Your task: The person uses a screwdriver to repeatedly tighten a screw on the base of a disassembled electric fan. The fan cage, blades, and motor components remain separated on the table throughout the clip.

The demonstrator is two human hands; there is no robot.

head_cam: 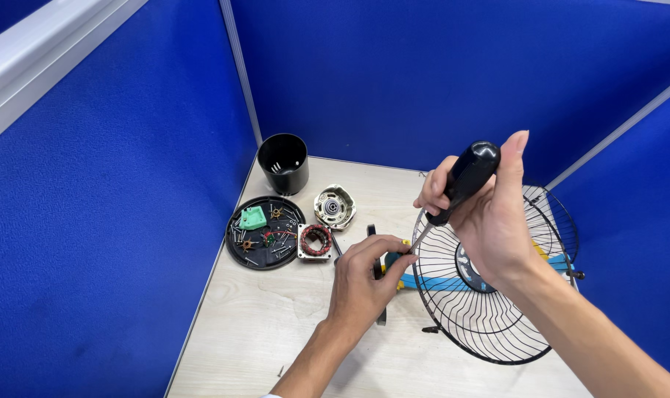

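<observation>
On a pale wooden desk [276, 332] walled by blue partitions [114, 221], the right hand [489, 214] grips a black-handled screwdriver [460, 180] at three o'clock, over the wire fan guard [489, 309]. The left hand [364, 276] pinches its tip. A black tray [239, 254] of parts lies at nine o'clock.

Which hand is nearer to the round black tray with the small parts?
Left. The left hand is just right of the round black tray, on the table. The right hand is farther right, raised over the wire fan guard.
</observation>
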